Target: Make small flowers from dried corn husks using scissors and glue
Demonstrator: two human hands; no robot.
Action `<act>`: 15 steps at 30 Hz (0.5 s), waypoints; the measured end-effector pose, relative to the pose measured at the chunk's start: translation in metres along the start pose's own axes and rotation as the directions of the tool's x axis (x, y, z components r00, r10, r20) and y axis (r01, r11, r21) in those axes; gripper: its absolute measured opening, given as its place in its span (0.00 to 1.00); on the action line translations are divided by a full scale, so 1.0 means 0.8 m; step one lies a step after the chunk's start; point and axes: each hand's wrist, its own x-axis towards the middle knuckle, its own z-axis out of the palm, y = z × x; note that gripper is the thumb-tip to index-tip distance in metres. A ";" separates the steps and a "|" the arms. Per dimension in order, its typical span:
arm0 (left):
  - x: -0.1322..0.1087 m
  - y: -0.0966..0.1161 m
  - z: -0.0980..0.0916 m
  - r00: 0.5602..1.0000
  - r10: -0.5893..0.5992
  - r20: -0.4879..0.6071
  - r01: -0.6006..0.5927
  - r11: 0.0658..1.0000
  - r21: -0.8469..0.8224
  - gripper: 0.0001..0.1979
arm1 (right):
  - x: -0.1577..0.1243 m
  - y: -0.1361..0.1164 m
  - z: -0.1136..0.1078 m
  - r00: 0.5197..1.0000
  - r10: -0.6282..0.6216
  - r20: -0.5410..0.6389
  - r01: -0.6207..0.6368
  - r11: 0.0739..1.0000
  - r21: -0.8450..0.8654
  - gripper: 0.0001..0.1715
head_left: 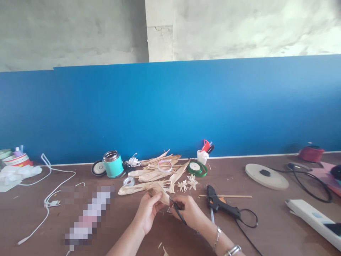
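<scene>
On the table, the husks lie just beyond my left hand; the jar stands to their left, its lid left of that; the ribbon lies to their right, with the cup beyond it and the flowers before it; right of my right hand, the glue gun lies across a stick; the disc lies farther right; the panel stands along the far edge.

The husks are pale tan, the scissors black, the ribbon green.
</scene>
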 end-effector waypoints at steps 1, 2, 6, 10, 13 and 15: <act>0.000 0.000 0.000 1.000 0.001 0.002 -0.001 1.000 -0.001 0.11 | 0.000 0.001 0.000 1.000 0.000 -0.003 0.000 1.000 0.002 0.09; 0.000 0.000 0.000 1.000 0.002 0.004 -0.002 1.000 0.000 0.11 | 0.001 0.003 0.001 1.000 -0.002 -0.007 0.002 1.000 0.002 0.09; 0.001 -0.002 -0.001 1.000 -0.005 0.012 0.004 1.000 0.014 0.12 | 0.001 0.007 0.002 1.000 -0.026 -0.018 0.026 1.000 0.001 0.07; 0.001 -0.003 0.000 1.000 -0.025 0.001 0.025 1.000 0.006 0.12 | 0.001 0.007 0.002 1.000 -0.022 -0.014 0.022 1.000 0.015 0.07; 0.000 -0.003 0.000 1.000 -0.029 0.000 0.029 1.000 -0.005 0.12 | 0.001 0.006 0.001 1.000 -0.012 -0.010 0.012 1.000 0.013 0.08; 0.000 -0.002 0.000 1.000 -0.026 0.005 0.026 1.000 -0.004 0.13 | 0.001 0.004 0.001 1.000 0.002 -0.004 -0.002 1.000 0.015 0.08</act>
